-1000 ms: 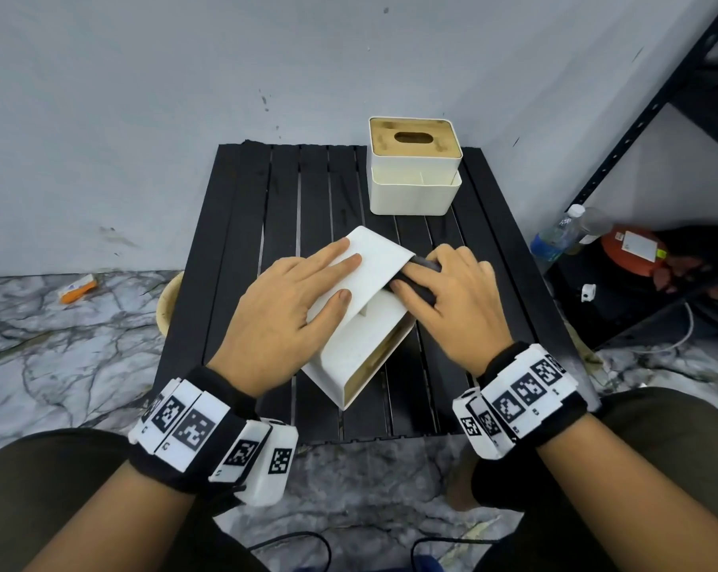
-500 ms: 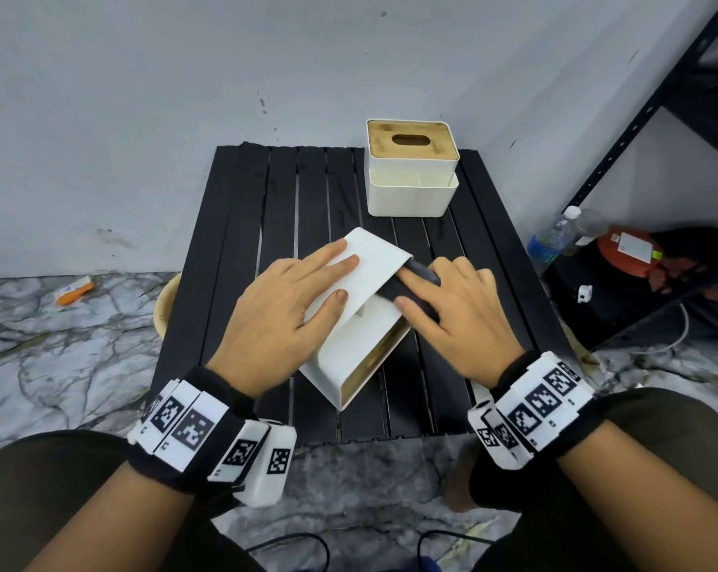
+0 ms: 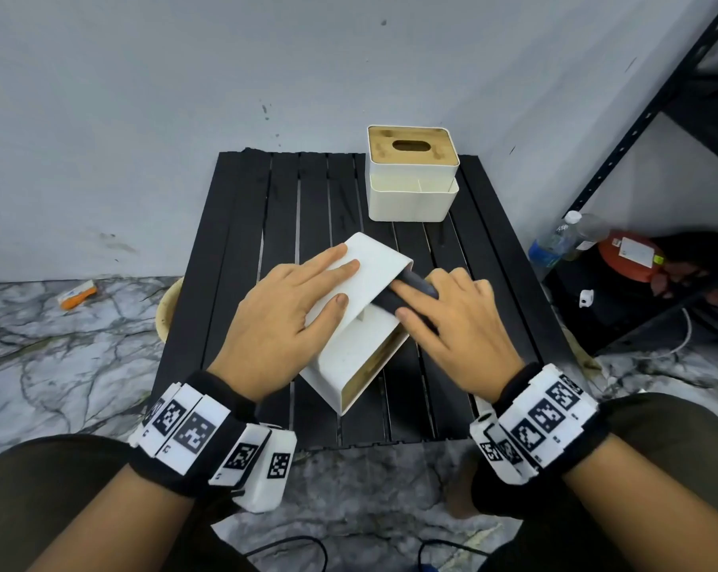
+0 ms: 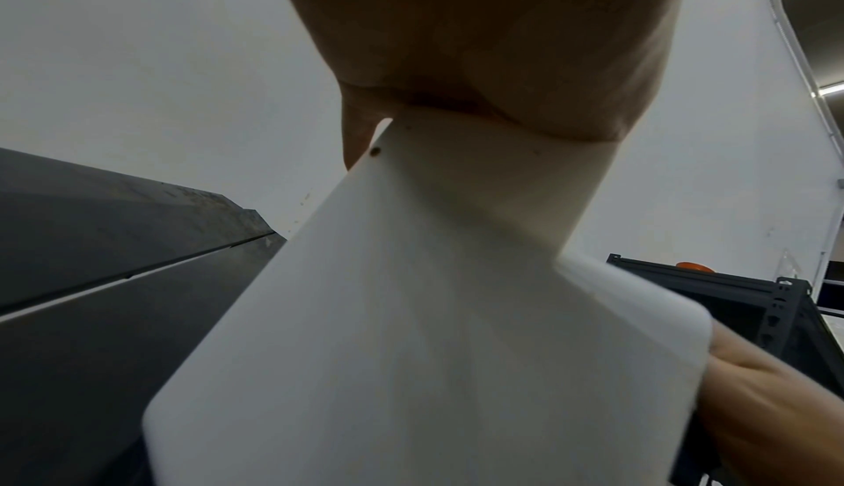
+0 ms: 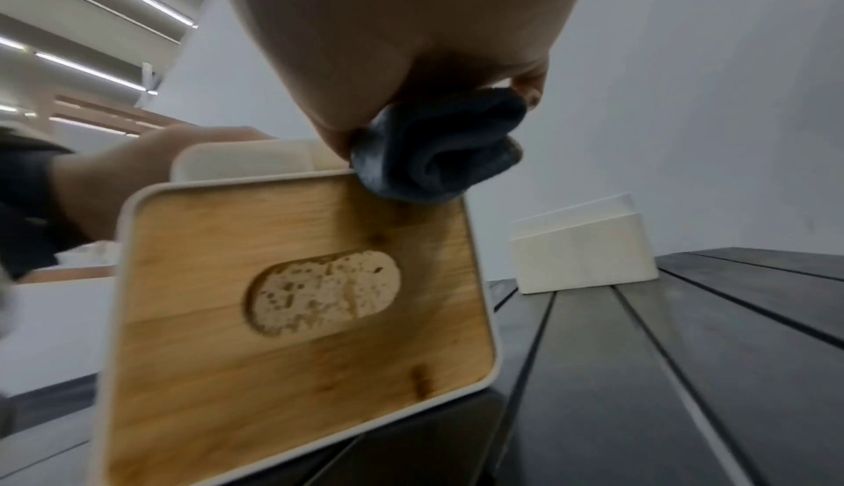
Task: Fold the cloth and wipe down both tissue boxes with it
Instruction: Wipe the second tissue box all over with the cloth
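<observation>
Dark grey cloth (image 3: 407, 291), bunched into a folded wad, pressed against the upper right edge of the near tissue box (image 3: 374, 324), right where white shell meets wooden lid. Gripped by the right hand (image 3: 452, 324), fingers curled over the wad, index finger laid along its top; from the right wrist view, cloth (image 5: 440, 147) pinched between thumb side and fingertips, touching the top rim of the bamboo face (image 5: 301, 313) with its oval slot. Near tissue box tipped on its side at the middle of the black slatted surface (image 3: 266, 208), lid face turned toward the right hand, broad white wall facing up. Left hand (image 3: 283, 319) laid flat on that white wall, fingers straight and spread, steadying it; grip released, nothing clasped. From the left wrist view, palm (image 4: 479, 42) resting on the white panel (image 4: 411, 313). Second tissue box (image 3: 413, 175) upright at the far right of the surface, well apart from the first, wooden lid up, against the wall. Beyond the surface: plastic bottle (image 3: 555, 241) and red container (image 3: 629, 258) on the floor beside a black metal rack (image 3: 638, 130).
</observation>
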